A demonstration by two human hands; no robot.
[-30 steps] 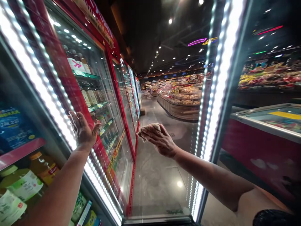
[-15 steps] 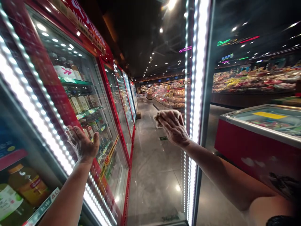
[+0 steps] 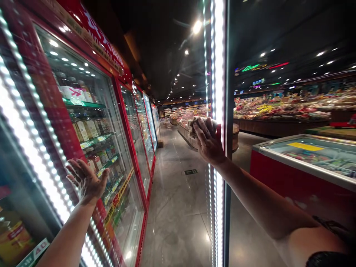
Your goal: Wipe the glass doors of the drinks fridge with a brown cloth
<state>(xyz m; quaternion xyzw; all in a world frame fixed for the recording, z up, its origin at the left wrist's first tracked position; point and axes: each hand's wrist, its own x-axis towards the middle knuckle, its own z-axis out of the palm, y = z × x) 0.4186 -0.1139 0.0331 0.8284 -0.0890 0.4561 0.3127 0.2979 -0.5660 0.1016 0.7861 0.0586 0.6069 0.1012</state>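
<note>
My right hand (image 3: 210,144) presses a folded, light-brown cloth (image 3: 193,128) flat against a clear glass door pane. Its fingers lie over the cloth, close to the bright vertical light strip (image 3: 218,89) along the pane's right side. My left hand (image 3: 88,181) has its fingers spread and appears to rest on the glass, beside the slanting left light strip (image 3: 41,155). It holds nothing. Through the glass, the floor and a red drinks cooler (image 3: 128,122) show behind both hands.
Bottles stand on shelves inside the cooler. At lower left is a bottle with yellow contents (image 3: 13,237) behind a price rail (image 3: 33,254). A red chest freezer (image 3: 278,178) stands to the right. Produce displays (image 3: 278,107) line the back, and a grey aisle floor (image 3: 172,207) runs ahead.
My right hand has slid the cloth across the pane toward the right light strip. My left hand stays spread beside the left strip. The whole view has shifted slightly.
</note>
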